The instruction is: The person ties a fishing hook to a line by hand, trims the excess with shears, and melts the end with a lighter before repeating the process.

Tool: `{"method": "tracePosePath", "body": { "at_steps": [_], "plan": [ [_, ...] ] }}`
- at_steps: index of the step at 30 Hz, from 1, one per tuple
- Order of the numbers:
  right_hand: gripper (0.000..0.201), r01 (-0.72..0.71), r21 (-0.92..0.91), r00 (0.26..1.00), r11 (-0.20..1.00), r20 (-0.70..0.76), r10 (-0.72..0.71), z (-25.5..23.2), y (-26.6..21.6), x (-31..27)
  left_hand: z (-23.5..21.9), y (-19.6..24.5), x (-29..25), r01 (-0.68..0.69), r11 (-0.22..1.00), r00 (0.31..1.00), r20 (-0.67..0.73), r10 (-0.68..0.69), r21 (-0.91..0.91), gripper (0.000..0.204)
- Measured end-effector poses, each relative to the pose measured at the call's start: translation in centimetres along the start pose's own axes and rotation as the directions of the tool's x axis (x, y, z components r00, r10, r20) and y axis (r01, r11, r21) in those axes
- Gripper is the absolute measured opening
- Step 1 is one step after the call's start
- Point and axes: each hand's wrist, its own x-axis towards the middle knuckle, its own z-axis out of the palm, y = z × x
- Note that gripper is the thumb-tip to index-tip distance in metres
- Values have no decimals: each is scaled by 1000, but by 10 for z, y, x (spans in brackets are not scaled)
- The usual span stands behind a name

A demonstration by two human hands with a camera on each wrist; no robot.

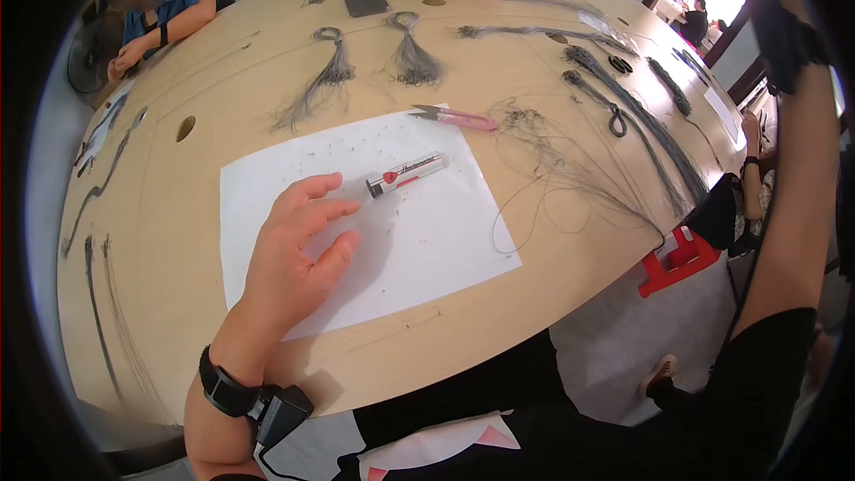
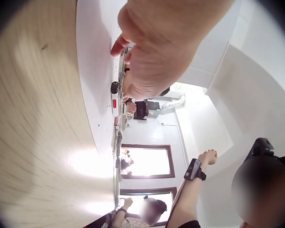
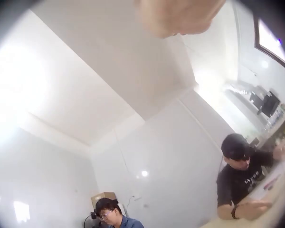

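My left hand hovers over a white sheet of paper, fingers spread and slightly bent, nothing in them. Close to its fingertips lies a white tube with a dark end and red print, also visible in the left wrist view beyond the hand. Dark specks dot the sheet. Pink-handled thread snips lie across its far edge. My right arm is raised at the right of the head view; in the left wrist view the right hand is up in the air, small and apart from the table, its fingers hard to make out.
Tangled grey strands lie right of the sheet, partly over its edge. Looped grey bundles and a dark phone lie beyond; longer bundles run along the right. Other people sit across the table. A red stool stands below the table's right edge.
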Motion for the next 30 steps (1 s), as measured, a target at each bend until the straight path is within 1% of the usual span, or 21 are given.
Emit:
{"method": "tracePosePath", "body": {
  "at_steps": [3,5,7,8,9,10,11,13,14,15,16,17,18,19,20,21,23,24,27,28,30],
  "plan": [
    [21,68,56,998,996,7,-68,-29,-25,-1,0,-1,0,-10,1000,1000,2,10,17,23],
    [19,77,114,995,991,56,-83,-43,-42,-6,1,-1,0,-8,1000,1000,1,8,4,23],
    [18,52,189,988,981,131,-77,-51,-60,-15,0,-3,-1,-18,1000,1000,9,18,4,30],
    [18,22,232,982,972,180,-65,-55,-69,-22,0,-3,-1,-11,1000,1000,11,11,6,30],
    [18,-23,287,970,958,237,-48,-58,-82,-33,0,-1,0,10,999,1000,-7,-10,-36,35],
    [17,-86,335,949,938,313,-25,-61,-94,-42,0,0,0,32,997,999,-25,-34,-77,39],
    [17,-175,381,915,908,404,7,-63,-108,-58,-1,1,0,41,997,999,-30,-44,-68,39],
    [16,-395,411,776,821,628,59,-64,-139,-86,-1,1,0,21,966,998,-51,-35,-256,42],
    [16,-579,337,590,742,802,96,-65,-156,-117,1,2,-2,27,970,998,-56,-42,-243,42],
    [15,-704,212,378,678,920,105,-65,-173,-148,4,2,-2,6,919,994,-95,-47,-395,38],
    [15,-782,104,186,615,980,70,-63,-190,-182,6,2,-3,-25,846,989,-134,-55,-532,34],
    [13,-721,16,30,693,1000,8,-62,-208,-209,6,4,-3,-35,843,990,-137,-46,-537,33],
    [13,-908,-44,-60,417,998,-26,-63,-219,-233,6,7,-5,-36,833,990,-133,-46,-552,33],
    [12,-937,-55,-60,346,998,-6,-58,-228,-250,6,9,-6,-37,824,991,-130,-44,-566,32],
    [12,-977,-112,-96,182,991,92,-53,-236,-265,6,12,-7,-20,809,990,-125,-66,-587,31],
    [12,-980,-102,-90,171,993,76,-51,-240,-273,7,13,-7,-36,823,990,-132,-48,-566,30],
    [12,-989,-145,-140,39,985,100,-49,-247,-285,9,13,-8,-24,827,988,-141,-66,-562,26],
    [12,-989,-145,-142,33,985,93,-49,-249,-287,9,12,-9,-19,829,987,-143,-74,-559,26],
    [18,-986,-159,-164,-50,981,108,-52,-252,-286,13,9,-9,16,826,976,-172,-135,-563,20],
    [18,-985,-167,-171,-50,979,107,-52,-251,-287,15,9,-9,23,816,968,-190,-163,-577,18],
    [20,-990,-139,-139,-8,986,89,-54,-249,-289,16,7,-8,41,804,960,-200,-197,-594,17]
  ]
}}
